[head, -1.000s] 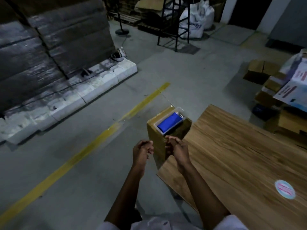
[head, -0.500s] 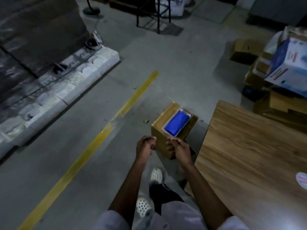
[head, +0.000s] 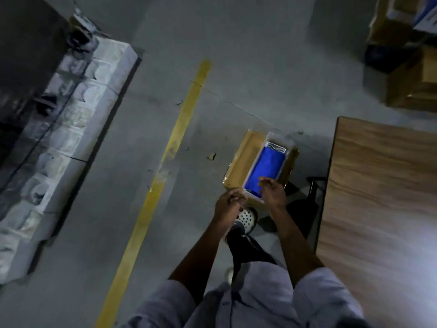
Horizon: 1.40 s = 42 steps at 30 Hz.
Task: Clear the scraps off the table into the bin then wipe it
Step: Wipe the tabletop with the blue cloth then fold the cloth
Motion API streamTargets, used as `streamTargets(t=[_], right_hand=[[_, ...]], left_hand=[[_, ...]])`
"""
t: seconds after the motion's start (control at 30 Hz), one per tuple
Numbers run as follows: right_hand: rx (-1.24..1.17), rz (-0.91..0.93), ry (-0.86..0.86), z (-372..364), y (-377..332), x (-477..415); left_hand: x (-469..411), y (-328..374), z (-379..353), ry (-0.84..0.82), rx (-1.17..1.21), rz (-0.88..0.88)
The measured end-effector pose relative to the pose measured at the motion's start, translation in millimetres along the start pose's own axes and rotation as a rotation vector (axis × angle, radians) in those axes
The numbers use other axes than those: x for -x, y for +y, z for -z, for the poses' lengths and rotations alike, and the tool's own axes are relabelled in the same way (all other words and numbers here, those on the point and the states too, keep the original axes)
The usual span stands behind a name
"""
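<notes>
Standing over the bin (head: 243, 157), the person holds 2 hands at its near edge. Left hand (head: 228, 202): fingers curled, just beside the rim; whether they pinch scraps cannot be told. Right hand (head: 272, 190): fingers loose, grasping nothing, above the cloth (head: 267, 164) lying inside the bin. The table (head: 378, 197) stands right of the bin. 1 scrap (head: 211, 155) lies on the floor left of the bin. Judged step: clearing ends, wiping begins. The next move calls for pinching the cloth and lifting it clear of the rim.
</notes>
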State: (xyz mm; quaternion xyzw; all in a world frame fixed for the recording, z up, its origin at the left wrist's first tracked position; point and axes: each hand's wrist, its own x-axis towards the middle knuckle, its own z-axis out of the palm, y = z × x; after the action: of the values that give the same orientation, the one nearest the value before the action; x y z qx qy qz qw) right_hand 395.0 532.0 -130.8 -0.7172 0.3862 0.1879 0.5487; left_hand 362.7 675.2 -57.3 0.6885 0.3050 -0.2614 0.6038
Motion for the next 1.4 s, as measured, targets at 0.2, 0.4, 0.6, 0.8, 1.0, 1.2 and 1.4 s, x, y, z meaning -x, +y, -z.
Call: streamTargets(t=[0.2,0.4,0.6,0.8,1.0,1.2,1.4], right_hand=[[0.606,0.083,-0.020,-16.0,-18.6,-81.3],[1.043,0.070,-0.115,-41.1,-1.8,-112.3],[0.915,0.215,-0.031,-28.9,-1.8,-118.5],[0.404,0.117,0.178,-0.5,-24.7,-72.1],[-0.257,0.184,0.311,20.4,-38.1,31.0],[-0.965,0.419,0.235,9.0,-58.5,171.3],[-1.515,0.390,0.148,-15.7,-23.2,266.4]], left_hand=[[-74.5,19.7,-27.6,-0.042,-0.078,0.054],[-104.5,27.3,-24.6,-0.105,-0.146,0.095],[-108.9,37.0,-2.5,-0.078,-0.168,0.173],[-94.1,55.0,6.5,-0.133,-0.184,0.173],[-51.0,83.6,19.8,-0.265,-0.051,0.283],[2.2,108.6,55.5,-0.570,-0.002,0.403],[63.1,102.3,85.9,-0.920,-0.038,0.267]])
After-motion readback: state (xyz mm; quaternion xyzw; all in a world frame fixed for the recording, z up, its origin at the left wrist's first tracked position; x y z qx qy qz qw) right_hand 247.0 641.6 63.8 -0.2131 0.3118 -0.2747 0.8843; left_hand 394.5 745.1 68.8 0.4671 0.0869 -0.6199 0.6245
